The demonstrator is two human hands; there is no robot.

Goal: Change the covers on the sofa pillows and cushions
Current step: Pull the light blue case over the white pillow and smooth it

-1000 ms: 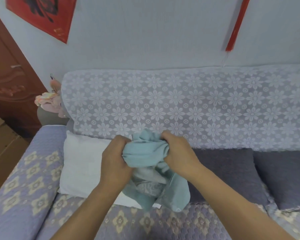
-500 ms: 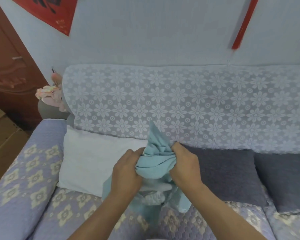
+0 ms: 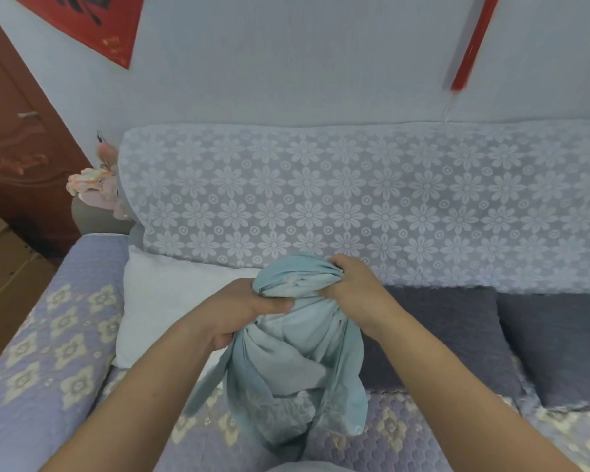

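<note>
A bunched light-blue pillow cover (image 3: 297, 356) hangs in front of me over the sofa seat. My left hand (image 3: 239, 310) grips its gathered top from the left. My right hand (image 3: 353, 286) grips the same gathered top from the right. Behind my left hand a bare white pillow (image 3: 164, 301) leans against the sofa back. Two dark grey cushions (image 3: 457, 332) (image 3: 559, 349) stand on the seat to the right, the nearer one partly hidden by the cover.
The sofa back wears a white flower-lace throw (image 3: 355, 206). A lilac quilted cover (image 3: 48, 362) lies over the left armrest and seat. Pink items (image 3: 92, 185) sit at the far left corner. A wooden door (image 3: 17, 137) and a cardboard box (image 3: 4, 267) stand on the left.
Both hands have gathered more of the cover into a rounded bunch and moved apart slightly. More cloth now hangs down below them toward the seat.
</note>
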